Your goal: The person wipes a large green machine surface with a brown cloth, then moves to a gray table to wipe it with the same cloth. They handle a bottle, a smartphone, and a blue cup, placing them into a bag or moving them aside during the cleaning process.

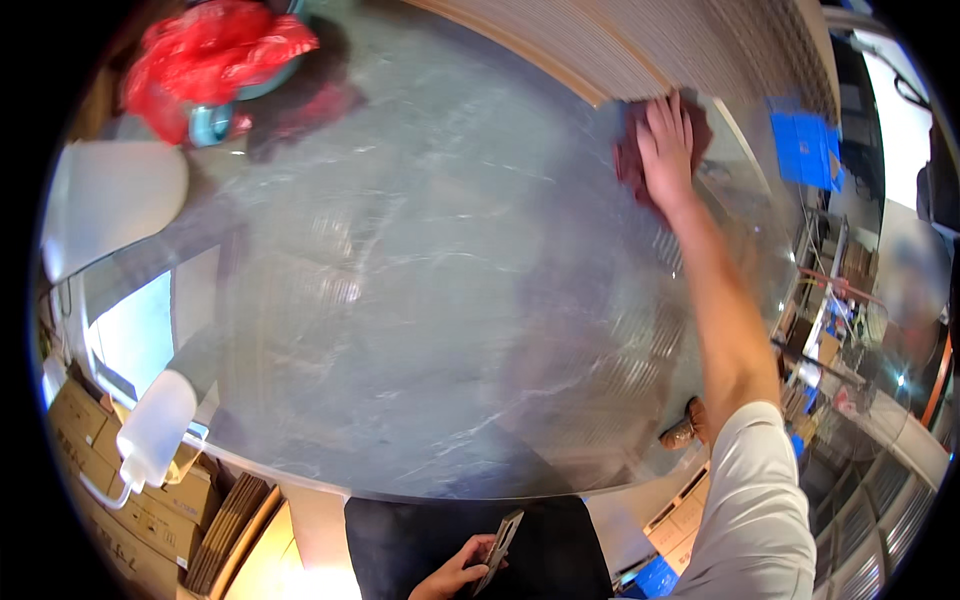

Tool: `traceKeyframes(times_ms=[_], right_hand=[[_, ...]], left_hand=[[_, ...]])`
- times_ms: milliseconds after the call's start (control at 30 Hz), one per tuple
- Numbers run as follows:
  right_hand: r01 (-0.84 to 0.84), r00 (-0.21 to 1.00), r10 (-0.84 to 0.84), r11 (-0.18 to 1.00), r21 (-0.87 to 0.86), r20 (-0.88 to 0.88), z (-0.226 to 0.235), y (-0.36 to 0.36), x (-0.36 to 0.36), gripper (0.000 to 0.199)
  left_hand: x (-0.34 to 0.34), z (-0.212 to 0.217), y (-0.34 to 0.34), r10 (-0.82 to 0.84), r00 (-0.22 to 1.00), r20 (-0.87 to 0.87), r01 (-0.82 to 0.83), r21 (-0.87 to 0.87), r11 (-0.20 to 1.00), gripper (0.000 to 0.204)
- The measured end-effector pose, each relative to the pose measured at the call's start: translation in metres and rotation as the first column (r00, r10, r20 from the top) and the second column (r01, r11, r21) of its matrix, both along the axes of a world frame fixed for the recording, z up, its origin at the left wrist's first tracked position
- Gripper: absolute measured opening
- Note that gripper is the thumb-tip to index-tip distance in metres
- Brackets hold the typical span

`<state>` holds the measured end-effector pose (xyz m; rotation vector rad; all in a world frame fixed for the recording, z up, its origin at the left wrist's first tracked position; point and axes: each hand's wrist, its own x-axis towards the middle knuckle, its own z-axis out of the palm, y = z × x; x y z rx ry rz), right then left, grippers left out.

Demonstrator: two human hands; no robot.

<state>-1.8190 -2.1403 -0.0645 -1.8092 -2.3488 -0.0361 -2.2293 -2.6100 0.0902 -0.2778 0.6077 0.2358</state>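
Dark red cloth (630,150), crumpled and soft, lies at the far right of the round table (400,300), just beside the ribbed, pale wall panel (640,40) that runs along the table's far edge. The right hand (665,140) lies flat on the cloth with fingers extended and slightly apart, palm down, covering most of it; the bare forearm reaches out from a white sleeve (750,500) at the lower right. The left hand (455,578) sits low at the bottom edge, near the person's dark lap, its fingers curled around a thin, flat grey blade-like tool (500,548) (its exact kind is hard to make out, and the hand is partly cut off by the frame).

The tabletop is a glossy grey surface with pale marble-like veins and reflects the ribbed panel. At its far left stands a teal container (212,122) holding a crinkled red plastic bag (210,55). A white plastic bottle (155,428) with a curved spout hangs past the near-left edge, above a stack of brown cardboard boxes (110,490) with dark printing. A flat blue rectangular sign or package (805,150) shows beyond the table at the upper right. A white rounded chair back (110,200) stands at the left. The clutter at the far right is blurred.
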Motion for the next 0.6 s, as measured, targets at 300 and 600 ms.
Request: traceKeyframes(times_ms=[300, 600], right_hand=[[-0.004, 1.0, 0.009, 0.963, -0.269, 0.018, 0.044, -0.195, -0.212, 0.071], [0.136, 0.991, -0.135, 0.988, -0.078, 0.012, 0.034, -0.049, -0.35, 0.068]], left_hand=[[-0.074, 0.013, -0.024, 0.048, 0.999, -0.013, -0.047, 0.047, 0.998, 0.07], [-0.14, 0.009, -0.049, 0.179, 0.979, -0.102, -0.159, 0.178, 0.971, 0.071]])
